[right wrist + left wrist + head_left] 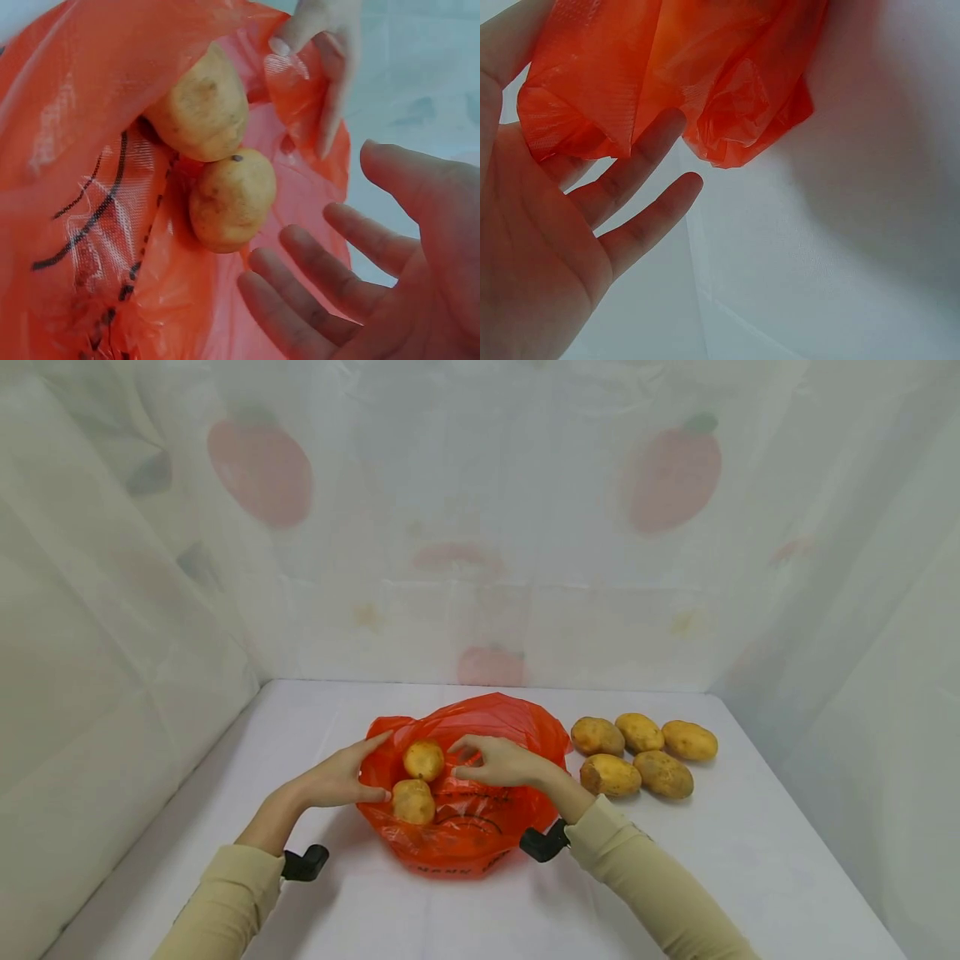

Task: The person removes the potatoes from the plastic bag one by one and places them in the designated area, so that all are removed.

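A red plastic bag (pixel 480 843) with black print lies with its mouth spread, and two potatoes, an upper one (pixel 423 760) and a lower one (pixel 413 802), sit inside it. At the bag's left rim is my left hand (pixel 337 777), its thumb and fingers spread wide and touching the film. The left wrist view shows straight fingers (pixel 626 187) beside the red film, some partly hidden by it. Over the bag's mouth hovers my right hand (pixel 504 762). Its fingers (pixel 330 277) are relaxed and apart, with nothing held, close to the potatoes in the right wrist view.
Several loose potatoes (pixel 641 756) lie in a group on the white table (pixel 750 860), right of the bag. Pale curtains (pixel 480 610) with printed fruit surround the table at the back and sides. A black wrist mount (pixel 546 841) sits under each forearm.
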